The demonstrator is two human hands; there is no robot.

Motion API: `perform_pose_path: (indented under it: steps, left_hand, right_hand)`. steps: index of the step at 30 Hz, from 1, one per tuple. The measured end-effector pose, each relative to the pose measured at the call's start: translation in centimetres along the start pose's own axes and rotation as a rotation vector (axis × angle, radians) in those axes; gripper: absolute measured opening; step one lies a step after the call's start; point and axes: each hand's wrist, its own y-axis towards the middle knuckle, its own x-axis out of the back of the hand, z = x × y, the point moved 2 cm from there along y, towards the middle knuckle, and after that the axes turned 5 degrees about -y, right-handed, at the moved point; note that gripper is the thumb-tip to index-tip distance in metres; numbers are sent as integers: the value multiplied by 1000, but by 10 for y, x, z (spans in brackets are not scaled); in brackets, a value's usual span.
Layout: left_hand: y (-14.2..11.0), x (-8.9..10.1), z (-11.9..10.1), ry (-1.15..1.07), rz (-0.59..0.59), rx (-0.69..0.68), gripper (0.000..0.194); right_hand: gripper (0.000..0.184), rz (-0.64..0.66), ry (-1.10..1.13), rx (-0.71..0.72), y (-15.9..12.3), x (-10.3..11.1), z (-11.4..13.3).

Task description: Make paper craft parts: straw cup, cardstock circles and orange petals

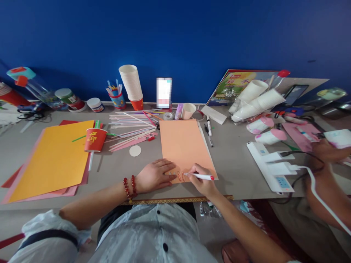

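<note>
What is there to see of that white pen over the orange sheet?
The slim white marker pen looks plastic, with a red rear end. The right hand grips it near its tip, slanted low, the tip at the peach-orange sheet beside drawn loops; whether it touches the paper is unclear.

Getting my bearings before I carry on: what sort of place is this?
Probably a craft workspace, perhaps a classroom: peach paper with ovals drawn on it, a tall stack of paper cups, and coloured sheets.
</note>
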Motion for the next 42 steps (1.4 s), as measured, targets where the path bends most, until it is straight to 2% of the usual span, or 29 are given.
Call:
perform_pose_path:
  steps: [16, 42]
  left_hand:
    - [0, 1, -1, 11, -4, -3, 30]
    - [-1, -1, 0, 6, -1, -1, 30]
  right_hand:
    - [19, 12, -95, 56, 0, 1, 2]
    - [18, 23, -85, 71, -1, 2, 1]
